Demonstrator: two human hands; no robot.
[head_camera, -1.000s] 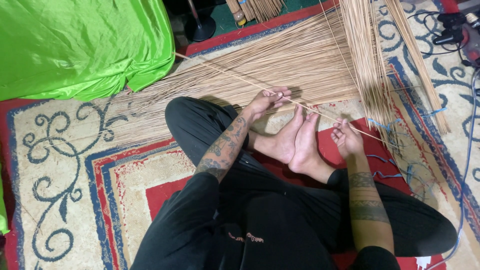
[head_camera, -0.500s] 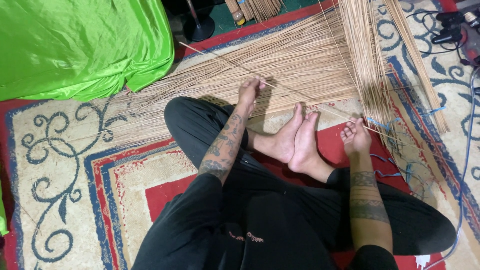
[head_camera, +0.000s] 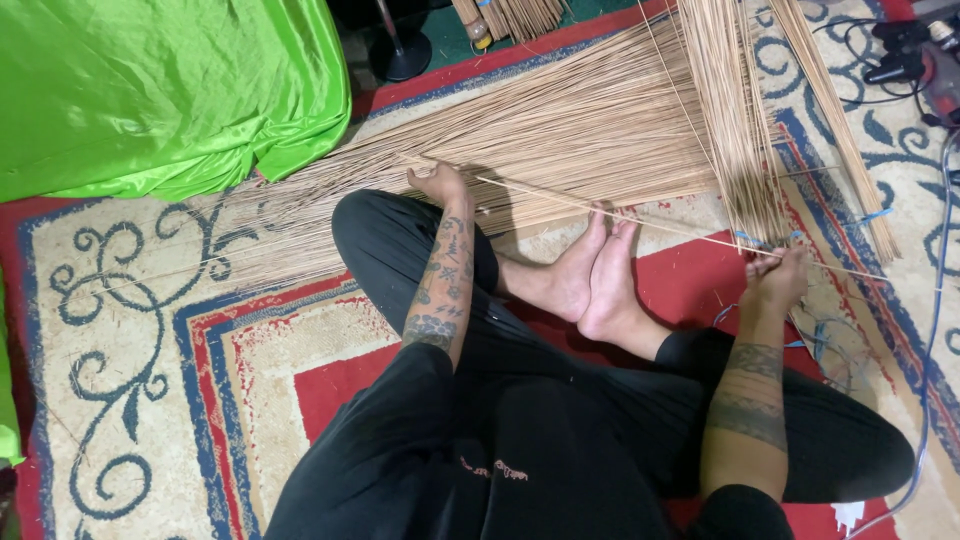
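I sit cross-legged on a patterned rug (head_camera: 250, 350), bare feet (head_camera: 600, 275) together in front of me. My left hand (head_camera: 436, 183) rests at the near edge of a wide fan of thin tan sticks (head_camera: 560, 130) and pinches one long single stick (head_camera: 640, 221). That stick slants across above my feet to my right hand (head_camera: 775, 275), which is closed on it near the lower end of a second, upright bundle of sticks (head_camera: 735, 120). The stick's tip pokes out past my right hand.
A bright green cloth (head_camera: 160, 90) is heaped at the upper left. A round black stand base (head_camera: 405, 62) sits behind the fan. Dark and blue cables (head_camera: 935, 210) run along the right edge. Another narrow bundle of sticks (head_camera: 835, 130) lies at the right.
My left hand has moved left, away from my feet, to the edge of the fanned sticks. My right hand has shifted right. The single stick now stretches longer between them.
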